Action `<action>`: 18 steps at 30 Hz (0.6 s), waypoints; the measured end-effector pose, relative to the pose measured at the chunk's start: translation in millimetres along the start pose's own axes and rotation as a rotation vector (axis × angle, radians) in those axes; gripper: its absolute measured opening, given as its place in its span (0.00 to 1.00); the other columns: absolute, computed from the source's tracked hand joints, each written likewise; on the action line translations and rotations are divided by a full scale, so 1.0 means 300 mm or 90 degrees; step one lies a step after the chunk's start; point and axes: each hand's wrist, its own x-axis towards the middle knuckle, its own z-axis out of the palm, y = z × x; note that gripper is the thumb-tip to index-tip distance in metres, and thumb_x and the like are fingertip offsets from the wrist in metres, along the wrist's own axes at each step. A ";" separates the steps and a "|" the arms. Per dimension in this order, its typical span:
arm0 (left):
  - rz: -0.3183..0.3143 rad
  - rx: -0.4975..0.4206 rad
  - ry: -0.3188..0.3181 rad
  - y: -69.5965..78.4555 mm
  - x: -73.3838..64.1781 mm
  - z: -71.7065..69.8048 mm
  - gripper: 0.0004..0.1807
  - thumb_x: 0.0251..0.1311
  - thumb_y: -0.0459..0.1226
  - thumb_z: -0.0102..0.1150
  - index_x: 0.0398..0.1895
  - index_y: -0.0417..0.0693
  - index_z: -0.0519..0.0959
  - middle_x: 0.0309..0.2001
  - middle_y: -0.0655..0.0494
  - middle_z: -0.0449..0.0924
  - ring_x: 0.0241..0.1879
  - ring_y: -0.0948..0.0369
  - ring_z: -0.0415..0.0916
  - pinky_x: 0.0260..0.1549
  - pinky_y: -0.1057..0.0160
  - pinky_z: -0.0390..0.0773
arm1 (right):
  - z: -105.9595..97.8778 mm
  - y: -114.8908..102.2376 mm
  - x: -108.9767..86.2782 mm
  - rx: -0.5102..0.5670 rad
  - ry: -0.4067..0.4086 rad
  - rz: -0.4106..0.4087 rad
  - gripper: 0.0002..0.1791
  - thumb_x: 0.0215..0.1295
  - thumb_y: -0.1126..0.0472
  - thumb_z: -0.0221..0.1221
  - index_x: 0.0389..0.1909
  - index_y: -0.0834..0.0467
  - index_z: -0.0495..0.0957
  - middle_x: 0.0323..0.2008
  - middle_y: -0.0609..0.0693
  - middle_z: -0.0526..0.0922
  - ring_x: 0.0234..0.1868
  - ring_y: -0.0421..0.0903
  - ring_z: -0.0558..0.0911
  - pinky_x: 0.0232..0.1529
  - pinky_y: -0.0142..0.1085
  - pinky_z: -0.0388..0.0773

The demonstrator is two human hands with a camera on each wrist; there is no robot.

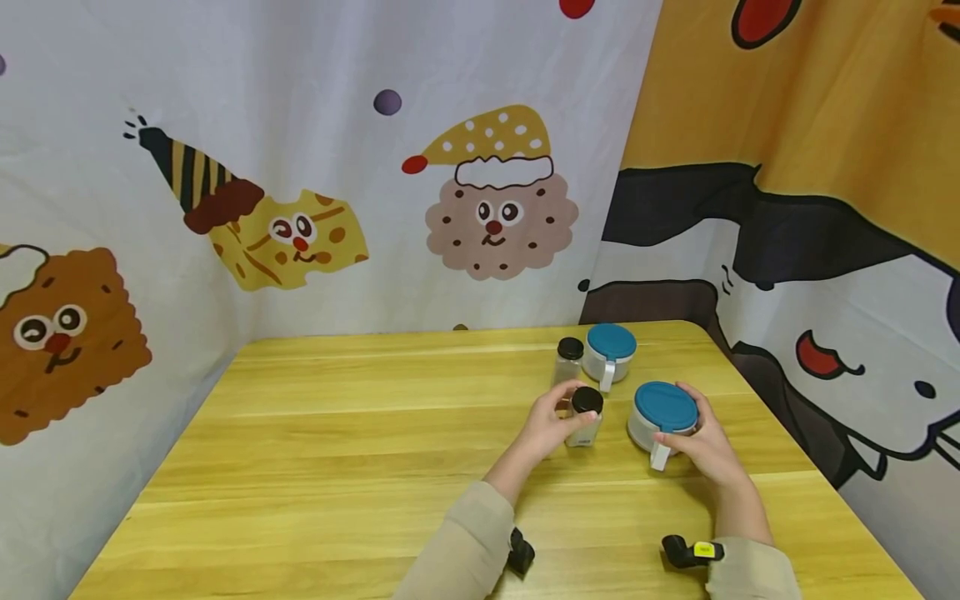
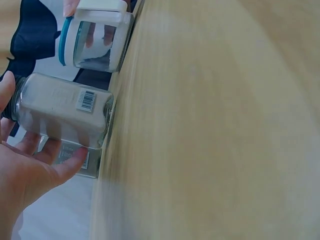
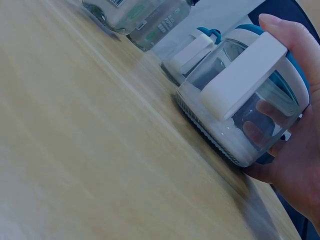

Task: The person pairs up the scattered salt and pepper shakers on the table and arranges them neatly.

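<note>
Two handled jars (image 1: 662,421) (image 1: 610,353), one in left wrist view

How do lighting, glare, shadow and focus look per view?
Head: bright, warm tabletop. Left wrist: duller, turned sideways, tabletop grain soft, barcode on the held jar clearer. Right wrist: tilted, small glints on the held mug, darker shadow beside its base.

There are two bottles (image 2: 60,106) and two jars (image 1: 664,407).

wooden table (image 1: 300,467) | white curtain (image 1: 300,67) behind (its cartoon cheese (image 1: 288,246) smiling) | orange cloth (image 1: 862,125) right
</note>
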 end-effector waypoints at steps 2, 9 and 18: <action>-0.001 0.000 -0.001 0.003 -0.001 -0.003 0.22 0.57 0.40 0.68 0.55 0.60 0.77 0.48 0.68 0.75 0.47 0.61 0.70 0.44 0.59 0.73 | 0.001 -0.002 0.000 0.000 0.002 0.002 0.56 0.55 0.66 0.68 0.76 0.52 0.40 0.70 0.70 0.47 0.67 0.68 0.51 0.61 0.68 0.44; -0.007 -0.016 0.004 0.009 -0.003 -0.014 0.23 0.56 0.41 0.68 0.56 0.61 0.77 0.48 0.69 0.74 0.47 0.61 0.70 0.44 0.60 0.74 | 0.002 -0.003 0.002 -0.003 0.003 0.005 0.56 0.55 0.66 0.68 0.76 0.51 0.40 0.70 0.70 0.48 0.66 0.68 0.52 0.61 0.68 0.45; 0.006 -0.001 0.002 0.015 -0.007 -0.020 0.23 0.56 0.41 0.69 0.56 0.61 0.77 0.48 0.69 0.75 0.47 0.61 0.70 0.44 0.60 0.74 | 0.001 -0.002 0.007 -0.010 0.004 -0.002 0.55 0.56 0.65 0.68 0.76 0.49 0.41 0.70 0.71 0.48 0.67 0.68 0.52 0.60 0.68 0.44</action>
